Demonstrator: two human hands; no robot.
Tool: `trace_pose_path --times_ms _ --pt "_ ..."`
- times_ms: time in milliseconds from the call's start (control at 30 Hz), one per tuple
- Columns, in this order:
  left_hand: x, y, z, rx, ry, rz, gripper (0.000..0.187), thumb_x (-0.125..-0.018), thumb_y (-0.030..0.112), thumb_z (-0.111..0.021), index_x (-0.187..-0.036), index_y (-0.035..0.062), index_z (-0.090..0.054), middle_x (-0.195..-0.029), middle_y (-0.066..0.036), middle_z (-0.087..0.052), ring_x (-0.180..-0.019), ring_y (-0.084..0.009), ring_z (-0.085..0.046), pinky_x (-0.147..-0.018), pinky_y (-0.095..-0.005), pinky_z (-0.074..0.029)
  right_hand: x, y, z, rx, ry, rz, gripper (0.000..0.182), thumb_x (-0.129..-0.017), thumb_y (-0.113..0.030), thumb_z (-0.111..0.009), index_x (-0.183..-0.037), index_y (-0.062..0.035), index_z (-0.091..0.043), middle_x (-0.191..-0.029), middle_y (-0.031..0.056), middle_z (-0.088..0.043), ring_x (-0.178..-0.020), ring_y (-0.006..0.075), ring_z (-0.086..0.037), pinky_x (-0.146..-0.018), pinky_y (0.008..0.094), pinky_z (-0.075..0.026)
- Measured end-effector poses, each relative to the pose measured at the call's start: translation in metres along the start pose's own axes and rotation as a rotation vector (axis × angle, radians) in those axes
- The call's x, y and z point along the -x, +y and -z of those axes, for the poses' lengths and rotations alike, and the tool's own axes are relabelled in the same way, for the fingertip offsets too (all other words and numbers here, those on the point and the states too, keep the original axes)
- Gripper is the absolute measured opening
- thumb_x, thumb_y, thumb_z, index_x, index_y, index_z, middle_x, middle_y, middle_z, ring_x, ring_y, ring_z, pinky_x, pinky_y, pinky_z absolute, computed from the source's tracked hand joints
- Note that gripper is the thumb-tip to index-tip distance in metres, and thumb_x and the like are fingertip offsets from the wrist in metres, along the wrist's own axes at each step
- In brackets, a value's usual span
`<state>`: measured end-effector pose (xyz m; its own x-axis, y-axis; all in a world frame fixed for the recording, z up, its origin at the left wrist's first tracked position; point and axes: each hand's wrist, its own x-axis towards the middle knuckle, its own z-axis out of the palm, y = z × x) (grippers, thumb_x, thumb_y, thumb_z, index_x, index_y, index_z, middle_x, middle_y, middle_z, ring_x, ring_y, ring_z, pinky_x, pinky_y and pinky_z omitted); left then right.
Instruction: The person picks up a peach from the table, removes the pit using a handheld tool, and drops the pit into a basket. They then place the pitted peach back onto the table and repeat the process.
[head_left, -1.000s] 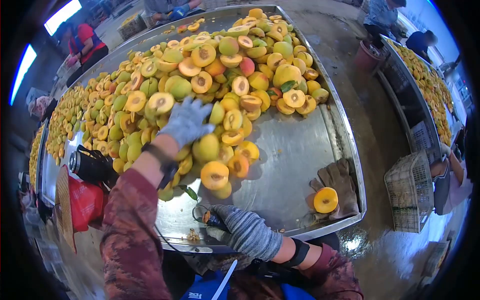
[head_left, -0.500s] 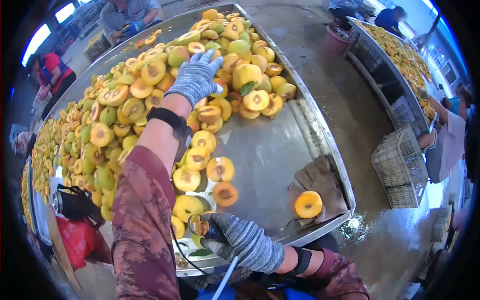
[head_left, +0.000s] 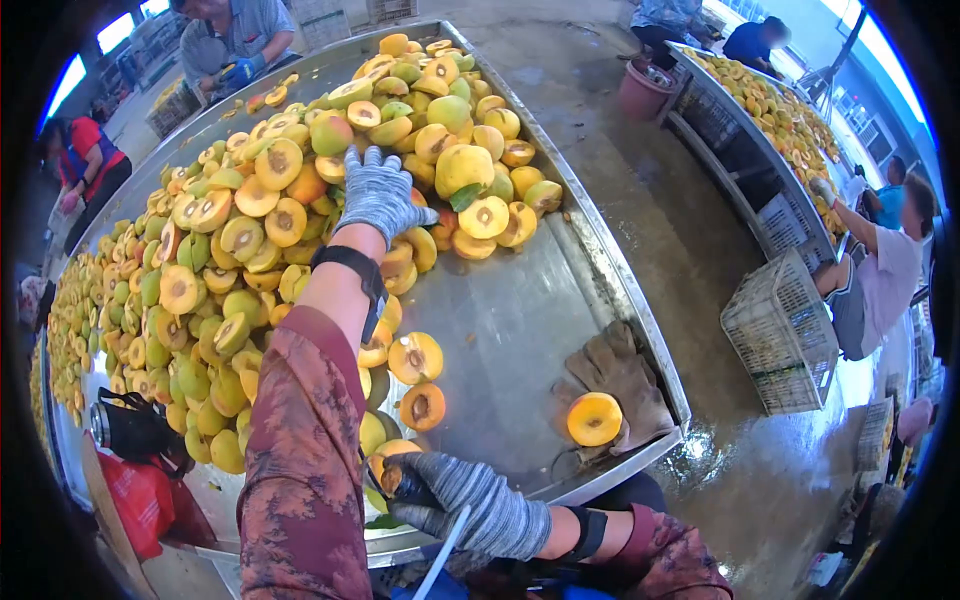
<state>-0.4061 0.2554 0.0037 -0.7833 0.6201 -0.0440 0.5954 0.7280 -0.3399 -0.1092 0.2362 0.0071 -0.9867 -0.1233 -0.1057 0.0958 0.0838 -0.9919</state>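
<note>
My left hand [head_left: 380,195], in a grey knit glove, lies over the pile of halved yellow peaches [head_left: 285,222], palm down with fingers stretched. Whether it touches a fruit beneath is hidden. At the table's near edge, my right hand [head_left: 480,505], gloved alike, is closed round a dark-handled tool [head_left: 412,488]; its working end is partly hidden beside a peach half [head_left: 395,455]. A pale tube [head_left: 445,552] passes by that hand. Between my hands lie loose peach halves with brown centres, among them one half [head_left: 422,407] near my forearm.
The metal table [head_left: 500,310] has a raised rim. Brown gloves [head_left: 625,385] with a peach half [head_left: 594,419] on them lie at its right corner. A black bag [head_left: 140,430] is at left. Other people work around; a plastic crate [head_left: 785,335] stands on the wet floor.
My left hand has shifted slightly left and down in view over the pile, its fingers less spread. My right hand still grips the tool, slightly lower. The whole view has shifted somewhat.
</note>
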Motion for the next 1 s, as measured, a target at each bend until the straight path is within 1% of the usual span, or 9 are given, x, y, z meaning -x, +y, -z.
trace_pose_path --times_ms 167,267,400,500,600,733,867,933,1000 --pt "0.044 -0.008 -0.011 -0.041 0.086 -0.137 0.067 -0.064 0.061 -0.058 -0.109 0.0106 -0.058 -0.121 -0.007 -0.046 -0.122 -0.0258 -0.032 -0.102 -0.0473 -0.017 0.001 0.002 0.003 0.019 0.087 0.008 0.038 -0.077 -0.017 -0.064 -0.107 -0.0011 -0.048 -0.088 0.0144 -0.059 -0.081 0.0263 -0.060 -0.071 0.0323 -0.048" --pt "0.084 -0.016 -0.005 -0.056 -0.058 -0.137 0.067 -0.064 0.061 -0.058 -0.109 0.0108 -0.058 -0.121 -0.008 -0.046 -0.122 -0.0257 -0.031 -0.100 -0.0476 -0.021 0.003 -0.002 0.000 0.065 0.122 0.040 0.038 -0.076 -0.018 -0.065 -0.105 0.0003 -0.048 -0.086 0.0156 -0.058 -0.080 0.0257 -0.060 -0.070 0.0317 -0.047" --pt "0.134 -0.038 -0.006 0.125 -0.180 0.036 0.070 -0.069 0.060 -0.056 -0.118 0.0091 -0.052 -0.130 -0.012 -0.038 -0.124 -0.0317 -0.028 -0.099 -0.0491 -0.025 0.006 -0.008 -0.003 0.052 0.078 0.056 0.037 -0.077 -0.018 -0.065 -0.104 0.0005 -0.048 -0.084 0.0150 -0.058 -0.078 0.0251 -0.059 -0.069 0.0317 -0.047" --pt "0.142 -0.087 -0.060 0.823 -0.021 0.023 0.051 -0.079 0.040 -0.056 -0.116 0.0058 -0.052 -0.124 -0.017 -0.042 -0.114 -0.0324 -0.042 -0.097 -0.0348 -0.033 0.008 -0.007 -0.010 0.032 0.056 0.091 0.034 -0.077 -0.019 -0.064 -0.101 0.0000 -0.049 -0.080 0.0136 -0.059 -0.074 0.0253 -0.059 -0.067 0.0324 -0.047" --pt "0.157 -0.098 -0.064 1.006 0.049 -0.016 0.037 -0.078 0.015 -0.058 -0.113 0.0052 -0.053 -0.114 -0.013 -0.049 -0.108 -0.0242 -0.045 -0.094 -0.0328 -0.036 0.008 -0.009 -0.017 0.060 0.062 0.093 0.033 -0.077 -0.018 -0.064 -0.101 0.0002 -0.049 -0.080 0.0137 -0.059 -0.075 0.0249 -0.060 -0.067 0.0316 -0.047" --pt "0.161 -0.088 -0.075 1.108 0.093 0.011 0.037 -0.075 0.010 -0.060 -0.112 0.0065 -0.054 -0.111 -0.009 -0.051 -0.101 -0.0207 -0.050 -0.088 -0.0316 -0.041 0.010 -0.004 -0.024 0.039 0.083 0.051 0.036 -0.077 -0.018 -0.065 -0.103 0.0005 -0.049 -0.083 0.0147 -0.060 -0.078 0.0260 -0.061 -0.068 0.0321 -0.048" --pt "0.171 -0.086 -0.066 1.346 0.037 0.300 0.043 -0.070 0.003 -0.061 -0.112 0.0098 -0.055 -0.105 -0.006 -0.055 -0.087 -0.0149 -0.055 -0.073 -0.0278 -0.049 0.015 -0.003 -0.028 -0.011 0.122 0.119 0.043 -0.076 -0.019 -0.066 -0.109 0.0017 -0.046 -0.084 0.0148 -0.059 -0.076 0.0234 -0.060 -0.067 0.0321 -0.048" --pt "0.187 -0.080 -0.053 1.769 0.232 0.404 0.044 -0.071 0.008 -0.059 -0.114 0.0065 -0.051 -0.104 -0.007 -0.055 -0.086 -0.0173 -0.056 -0.072 -0.0299 -0.051 0.016 0.007 -0.032 -0.070 0.156 0.144 0.043 -0.076 -0.019 -0.066 -0.108 0.0019 -0.045 -0.085 0.0147 -0.058 -0.077 0.0217 -0.060 -0.067 0.0312 -0.047" --pt "0.209 -0.079 -0.047 2.193 0.273 0.247 0.045 -0.074 0.013 -0.056 -0.117 0.0023 -0.046 -0.109 -0.013 -0.054 -0.094 -0.0217 -0.057 -0.072 -0.0320 -0.052 0.021 -0.001 -0.030 -0.045 0.158 0.176 0.042 -0.076 -0.019 -0.066 -0.107 0.0018 -0.046 -0.083 0.0141 -0.058 -0.075 0.0208 -0.059 -0.065 0.0314 -0.047"
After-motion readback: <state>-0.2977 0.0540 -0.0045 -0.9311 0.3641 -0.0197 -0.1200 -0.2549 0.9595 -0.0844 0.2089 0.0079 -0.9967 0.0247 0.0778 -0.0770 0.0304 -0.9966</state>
